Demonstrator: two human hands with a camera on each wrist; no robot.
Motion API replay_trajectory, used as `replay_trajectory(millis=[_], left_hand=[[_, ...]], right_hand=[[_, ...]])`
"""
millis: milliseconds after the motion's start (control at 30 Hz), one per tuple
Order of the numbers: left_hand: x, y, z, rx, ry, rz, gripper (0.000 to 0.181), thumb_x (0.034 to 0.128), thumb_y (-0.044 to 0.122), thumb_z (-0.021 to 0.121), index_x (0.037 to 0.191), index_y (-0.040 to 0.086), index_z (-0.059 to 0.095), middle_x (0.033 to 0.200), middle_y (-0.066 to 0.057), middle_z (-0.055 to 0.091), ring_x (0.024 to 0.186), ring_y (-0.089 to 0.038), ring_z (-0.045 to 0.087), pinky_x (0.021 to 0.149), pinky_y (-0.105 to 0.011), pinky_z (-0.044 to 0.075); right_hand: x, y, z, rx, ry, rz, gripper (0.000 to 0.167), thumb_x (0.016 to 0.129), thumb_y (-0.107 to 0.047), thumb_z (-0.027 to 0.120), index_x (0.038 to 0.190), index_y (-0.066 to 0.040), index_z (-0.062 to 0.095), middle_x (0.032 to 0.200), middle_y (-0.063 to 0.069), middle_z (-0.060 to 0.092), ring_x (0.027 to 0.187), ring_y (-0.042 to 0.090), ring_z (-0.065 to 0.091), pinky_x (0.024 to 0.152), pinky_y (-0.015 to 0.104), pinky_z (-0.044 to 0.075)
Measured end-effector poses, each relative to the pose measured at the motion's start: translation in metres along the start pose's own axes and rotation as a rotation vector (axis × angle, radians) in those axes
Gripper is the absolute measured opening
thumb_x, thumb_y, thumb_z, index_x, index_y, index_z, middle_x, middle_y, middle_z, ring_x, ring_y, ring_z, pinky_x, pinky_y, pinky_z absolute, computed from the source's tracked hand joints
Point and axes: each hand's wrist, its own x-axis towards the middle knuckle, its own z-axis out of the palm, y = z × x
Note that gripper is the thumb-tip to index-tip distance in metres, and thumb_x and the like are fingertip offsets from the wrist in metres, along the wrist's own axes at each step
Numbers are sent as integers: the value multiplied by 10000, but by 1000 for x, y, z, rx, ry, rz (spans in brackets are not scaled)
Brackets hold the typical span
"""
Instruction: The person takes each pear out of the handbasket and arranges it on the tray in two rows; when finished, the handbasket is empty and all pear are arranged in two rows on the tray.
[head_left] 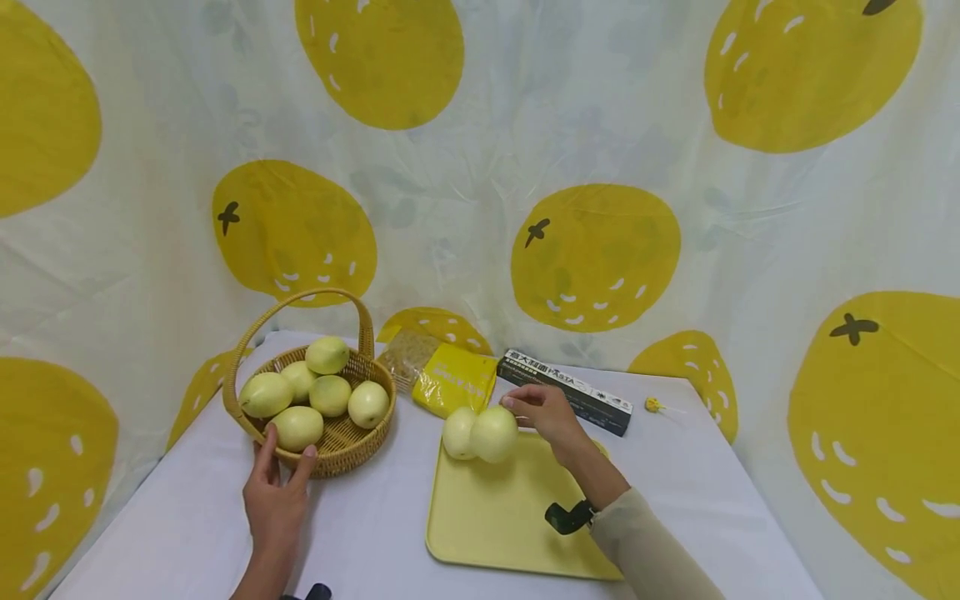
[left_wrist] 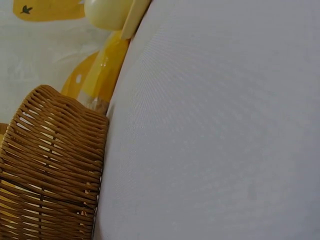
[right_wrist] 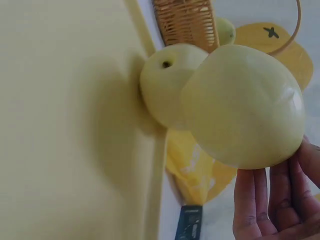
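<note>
My right hand [head_left: 551,421] holds a pale yellow, round pear [right_wrist: 245,107] by its side with fingertips and thumb. It hangs above the yellow tray [head_left: 517,525], overlapping a second pear [right_wrist: 167,85] at the tray's far left corner. Whether the two pears touch, I cannot tell. At the near rim of a wicker basket [head_left: 348,458], my left hand [head_left: 276,500] rests with fingers fairly straight, one fingertip beside a pale fruit [head_left: 300,428]. Several more pale yellow-green fruits [head_left: 266,395] lie in the basket. The left wrist view shows the basket's woven wall [left_wrist: 55,165] but not the hand.
Behind the tray lie a yellow packet [head_left: 456,379] with a clear end and a dark pasta box [head_left: 566,392]. A small yellow item [head_left: 654,405] is at the right on the white tablecloth [head_left: 375,533]. The basket's tall handle [head_left: 322,293] arches over its fruit. A fruit-printed curtain [head_left: 465,250] hangs behind.
</note>
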Motion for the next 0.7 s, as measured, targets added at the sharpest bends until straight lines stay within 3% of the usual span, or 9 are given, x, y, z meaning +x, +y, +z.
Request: replay_trajectory(millis=[467, 700], left_hand=[[0, 0, 1, 33, 13, -13, 824, 1012, 335, 748, 1674, 360, 257, 1781, 126, 112, 1658, -161, 36, 1381, -375, 123], [-1, 1, 1, 18, 11, 8, 820, 1012, 317, 750, 1676, 339, 269, 1785, 110, 123, 1661, -157, 32, 1382, -361, 107]], right_hand=[[22, 36, -12, 10, 9, 79, 222, 964, -134, 799, 1127, 17, 786, 1081, 76, 796, 938, 124, 723, 881, 338, 687], [19, 42, -5, -26, 64, 25, 333, 967, -198, 805, 1236, -14, 732, 1160, 117, 791, 981, 130, 731, 844, 251, 642]])
